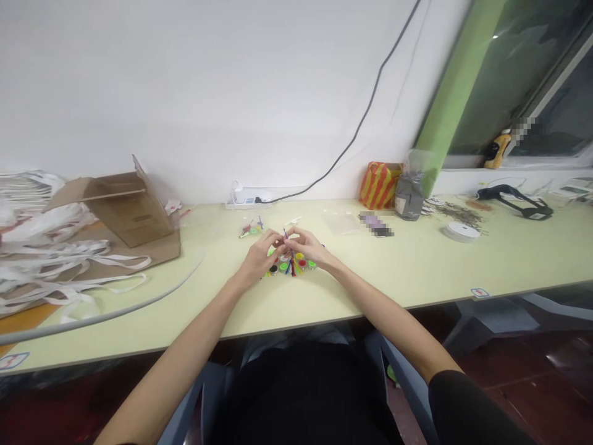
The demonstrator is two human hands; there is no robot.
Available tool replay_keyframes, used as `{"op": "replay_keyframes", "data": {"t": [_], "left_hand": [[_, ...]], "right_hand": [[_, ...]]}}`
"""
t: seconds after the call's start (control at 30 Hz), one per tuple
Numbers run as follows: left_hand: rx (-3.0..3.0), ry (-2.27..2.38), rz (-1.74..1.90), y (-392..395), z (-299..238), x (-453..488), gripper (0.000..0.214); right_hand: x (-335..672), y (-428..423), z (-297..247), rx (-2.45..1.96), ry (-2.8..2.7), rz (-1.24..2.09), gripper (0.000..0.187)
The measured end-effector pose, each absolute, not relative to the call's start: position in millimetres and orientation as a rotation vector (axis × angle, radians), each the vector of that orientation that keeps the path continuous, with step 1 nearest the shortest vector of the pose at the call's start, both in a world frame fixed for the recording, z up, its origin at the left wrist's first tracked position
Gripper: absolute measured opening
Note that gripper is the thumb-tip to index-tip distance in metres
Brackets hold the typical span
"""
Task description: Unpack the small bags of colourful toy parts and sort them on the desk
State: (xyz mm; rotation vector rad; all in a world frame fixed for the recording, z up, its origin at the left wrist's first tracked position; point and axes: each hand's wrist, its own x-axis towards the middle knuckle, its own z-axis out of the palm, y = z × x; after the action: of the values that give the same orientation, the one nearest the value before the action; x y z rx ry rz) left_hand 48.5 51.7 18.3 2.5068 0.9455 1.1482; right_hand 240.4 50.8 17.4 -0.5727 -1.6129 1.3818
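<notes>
Both my hands meet above the pale green table (361, 278), fingertips nearly touching. My left hand (262, 254) and my right hand (309, 246) are closed in a pinch on a thin purple strand (286, 233), whose upper end sticks up between the fingers. Under and just in front of the hands lie several small round pieces (302, 263) in red, green, yellow and black. Among them is a bunch of coloured strands (293, 268). My fingers hide part of these pieces. Behind my left hand sits a small clear bag (251, 227) with coloured bits.
At left stand an open cardboard box (125, 210) and piles of white straps (60, 278). A grey cable (152, 301) crosses there. A power strip (243, 201) lies by the wall. On the right are a striped bag (377, 185), a dark container (409, 198) and a white spool (461, 232).
</notes>
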Motion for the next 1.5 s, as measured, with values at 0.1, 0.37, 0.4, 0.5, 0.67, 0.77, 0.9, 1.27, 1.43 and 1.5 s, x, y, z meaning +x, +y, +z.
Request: {"op": "replay_keyframes", "data": {"t": [0.1, 0.37, 0.4, 0.5, 0.67, 0.77, 0.9, 1.27, 1.43, 1.5], "left_hand": [[2.539, 0.946, 1.142, 50, 19, 49, 0.020], [2.565, 1.006, 1.090, 49, 18, 48, 0.026], [2.564, 1.016, 1.064, 49, 17, 48, 0.025], [2.562, 1.039, 1.001, 48, 16, 48, 0.025], [2.506, 1.046, 0.922, 46, 16, 49, 0.030], [2.486, 1.043, 0.898, 48, 16, 48, 0.031], [2.434, 0.987, 0.854, 49, 15, 48, 0.026], [2.478, 1.151, 0.994, 49, 21, 43, 0.029], [2.597, 1.247, 1.250, 68, 25, 20, 0.020], [2.614, 1.277, 1.287, 74, 29, 9, 0.019]], "right_hand": [[239, 51, 14, -0.665, -1.654, 1.230, 0.038], [241, 49, 14, -0.761, -1.792, 0.988, 0.032], [241, 48, 14, -0.752, -1.814, 0.962, 0.031], [242, 49, 12, -0.769, -1.841, 0.920, 0.029], [242, 55, 8, -0.800, -1.814, 0.974, 0.031], [242, 56, 9, -0.720, -1.820, 1.085, 0.037], [241, 53, 14, -0.627, -1.827, 1.229, 0.038], [245, 54, 17, -0.575, -1.591, 1.498, 0.040], [249, 64, 12, -0.672, -1.480, 1.327, 0.041], [249, 65, 11, -0.707, -1.472, 1.305, 0.041]]}}
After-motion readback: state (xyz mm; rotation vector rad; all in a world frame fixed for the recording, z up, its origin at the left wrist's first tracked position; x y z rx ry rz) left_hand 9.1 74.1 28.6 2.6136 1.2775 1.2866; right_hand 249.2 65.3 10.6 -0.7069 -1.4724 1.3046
